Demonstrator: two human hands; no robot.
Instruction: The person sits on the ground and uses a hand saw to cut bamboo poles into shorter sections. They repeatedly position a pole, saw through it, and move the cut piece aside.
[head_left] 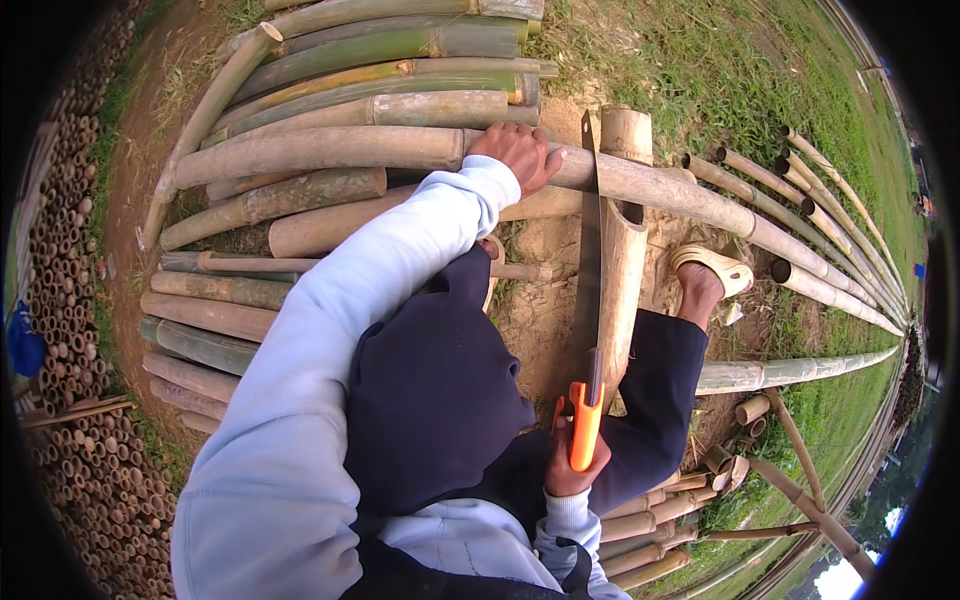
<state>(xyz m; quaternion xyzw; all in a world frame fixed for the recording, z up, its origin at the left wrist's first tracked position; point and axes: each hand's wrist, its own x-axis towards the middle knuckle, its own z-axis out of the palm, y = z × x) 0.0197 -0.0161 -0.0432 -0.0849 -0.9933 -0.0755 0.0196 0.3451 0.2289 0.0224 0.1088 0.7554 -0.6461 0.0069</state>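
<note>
Resting palm-down (arm outstretched), the left hand (pixel 517 158) clasps bamboo (pixel 652 187).

A long bamboo pole (pixel 690 200) lies under the left hand (pixel 517 157). A flat metal saw (pixel 590 265) crosses it further right.

Head-worn fisheye, looking steeply down

saw handle (pixel 586 430), 5 o'clock: bright orange | saw blade (pixel 590 270), 3 o'clock: dark grey | long bamboo pole (pixel 700 201), 2 o'clock: weathered tan, dark-ringed | stacked poles (pixel 360 50), 11 o'clock: mottled green and straw | left sleeve (pixel 320 290), 9 o'clock: pale blue-white | trousers (pixel 655 395), 4 o'clock: navy | sandal (pixel 735 273), 3 o'clock: cream-yellow | grass (pixel 670 50), 1 o'clock: green
</note>
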